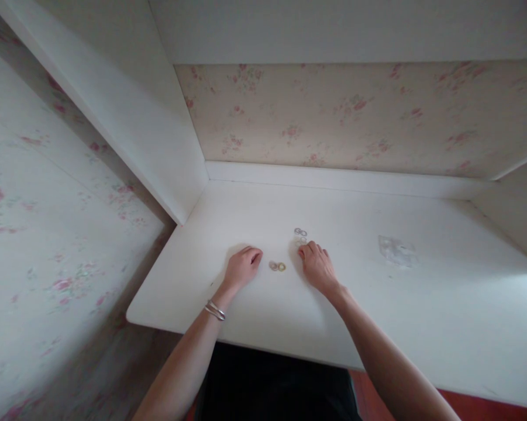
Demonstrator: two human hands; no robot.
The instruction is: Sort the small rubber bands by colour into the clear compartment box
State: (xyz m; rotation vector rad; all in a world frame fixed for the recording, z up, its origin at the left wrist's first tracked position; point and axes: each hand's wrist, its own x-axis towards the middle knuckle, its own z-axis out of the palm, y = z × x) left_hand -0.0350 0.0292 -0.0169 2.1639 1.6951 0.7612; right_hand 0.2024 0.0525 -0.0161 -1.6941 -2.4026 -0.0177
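While two small rings (278,266) lie side by side on the white tabletop (421,316) between both hands, they look light, stiff and slippery, best pinched at the rim. A second ring cluster (300,234) sits just beyond the right hand (317,268), fingers together, curled down, holding nothing. The left hand (242,267), bracelet (214,310) at the wrist, rests loosely curled, empty. Clear plastic (396,250) lies well to the right.

No legible text or labels anywhere.
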